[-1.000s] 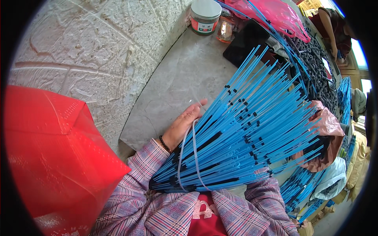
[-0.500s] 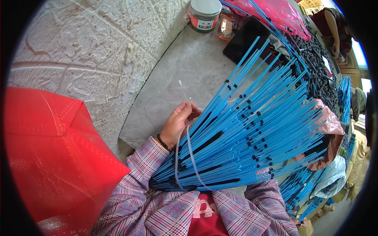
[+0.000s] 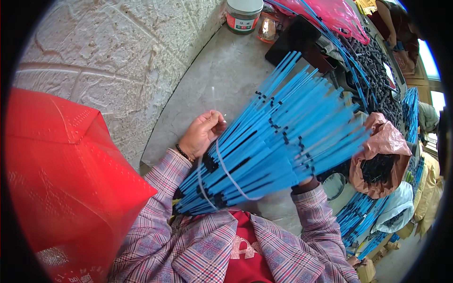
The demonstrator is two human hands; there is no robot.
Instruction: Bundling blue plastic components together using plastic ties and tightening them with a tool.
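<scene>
A fanned bundle of thin blue rods with black bands (image 3: 278, 137) lies slantwise in front of me, its narrow end against my body at the lower left. Two loops of a translucent strap (image 3: 229, 172) run loosely around its narrower part. My left hand (image 3: 203, 132), at the bundle's left edge, is closed in a pinch, and a thin clear strip, apparently the strap's end, rises by the fingertips. My right hand (image 3: 306, 181) is under the bundle's right side; only a bit by the dark cuff shows, and its fingers are hidden by the rods.
A large red bag (image 3: 71, 165) stands at my left, beside the rough white wall (image 3: 118, 61). On the grey tabletop (image 3: 188, 104) are a lidded jar (image 3: 243, 19) and a dark flat object (image 3: 292, 40). A brownish sack (image 3: 401, 151) and black pieces (image 3: 377, 70) are at right; another person (image 3: 394, 33) is beyond.
The bundle's fanned end has drawn closer together and dropped slightly, blurred by motion. My left hand has shifted a little left and up, and the right cuff has come into sight.
</scene>
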